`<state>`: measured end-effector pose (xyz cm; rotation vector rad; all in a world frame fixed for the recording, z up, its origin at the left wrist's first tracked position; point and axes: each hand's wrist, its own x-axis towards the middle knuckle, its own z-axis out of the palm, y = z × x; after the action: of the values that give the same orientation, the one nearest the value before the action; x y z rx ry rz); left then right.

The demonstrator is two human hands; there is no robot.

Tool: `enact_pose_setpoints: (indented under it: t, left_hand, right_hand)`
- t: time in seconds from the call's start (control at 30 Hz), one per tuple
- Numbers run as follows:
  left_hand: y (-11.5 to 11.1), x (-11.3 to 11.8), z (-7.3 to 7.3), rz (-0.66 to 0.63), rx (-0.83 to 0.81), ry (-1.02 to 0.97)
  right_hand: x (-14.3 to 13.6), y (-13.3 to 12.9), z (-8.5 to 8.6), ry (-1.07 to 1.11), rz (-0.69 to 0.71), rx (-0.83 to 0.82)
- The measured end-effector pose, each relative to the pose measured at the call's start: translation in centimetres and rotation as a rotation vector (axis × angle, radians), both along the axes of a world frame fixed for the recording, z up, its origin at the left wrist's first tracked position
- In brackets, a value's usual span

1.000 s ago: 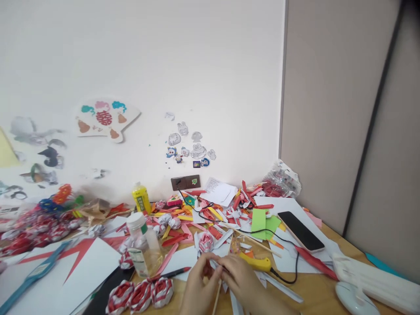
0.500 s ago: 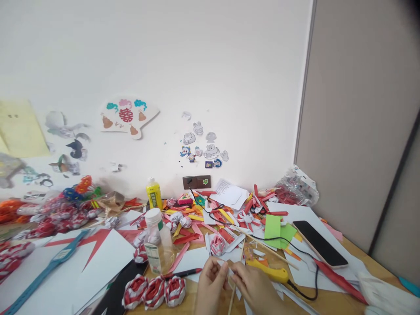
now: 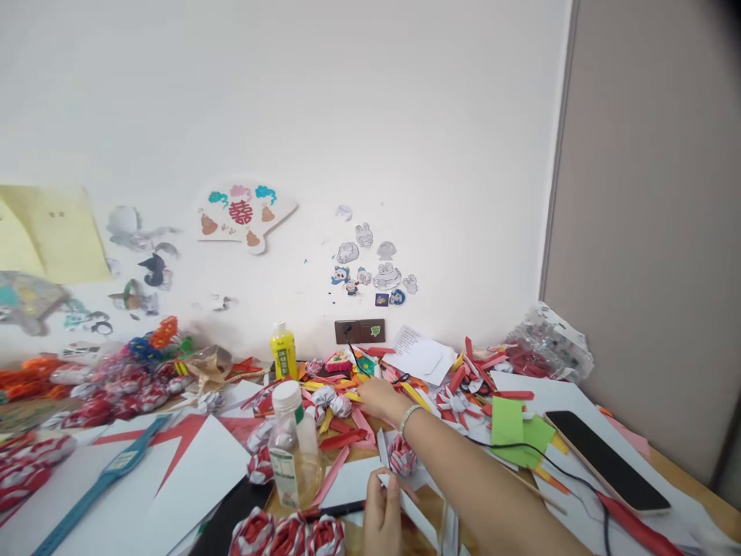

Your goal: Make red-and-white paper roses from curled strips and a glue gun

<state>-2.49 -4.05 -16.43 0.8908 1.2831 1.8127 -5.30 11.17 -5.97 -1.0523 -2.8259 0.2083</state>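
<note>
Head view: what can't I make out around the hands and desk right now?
All in the head view:
Right hand: fingertips hidden by the hand itself; whether it grips anything is unclear.
Left hand: lower part cut off by the bottom edge.
Black cord: partly hidden by the right forearm.
Red-and-white paper roses: three, cut off by the bottom edge.
Printed sheet: text too small.

White wall [image 3: 463, 116], grey-beige panel [image 3: 654, 193] at right; wooden desk [image 3: 688, 486] below
</note>
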Motion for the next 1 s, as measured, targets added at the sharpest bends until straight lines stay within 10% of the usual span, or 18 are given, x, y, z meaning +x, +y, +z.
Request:
enact_pose_setpoints:
  t: [0.27, 0.7, 0.8, 1.0]
  left_hand:
    - [0.9, -0.1, -1.4, -0.019, -0.086, -0.106]
    - [0.5, -0.6, -0.4, -0.053, 0.018, -0.136]
    - [0.0, -0.2, 0.2, -0.081, 0.054, -0.128]
    - [-1.7, 2.5, 0.5, -0.169, -0.007, -0.061]
  right_hand:
    - [-2.0, 1.2, -1.8, -0.093, -0.044, 0.000]
    - [7.0, -1.6, 3.1, 0.424, -0.104, -0.107]
    - [12.1, -6.1, 0.9, 0.516, -0.080, -0.153]
    - [19.1, -12.9, -10.0, 0.632, -0.021, -0.272]
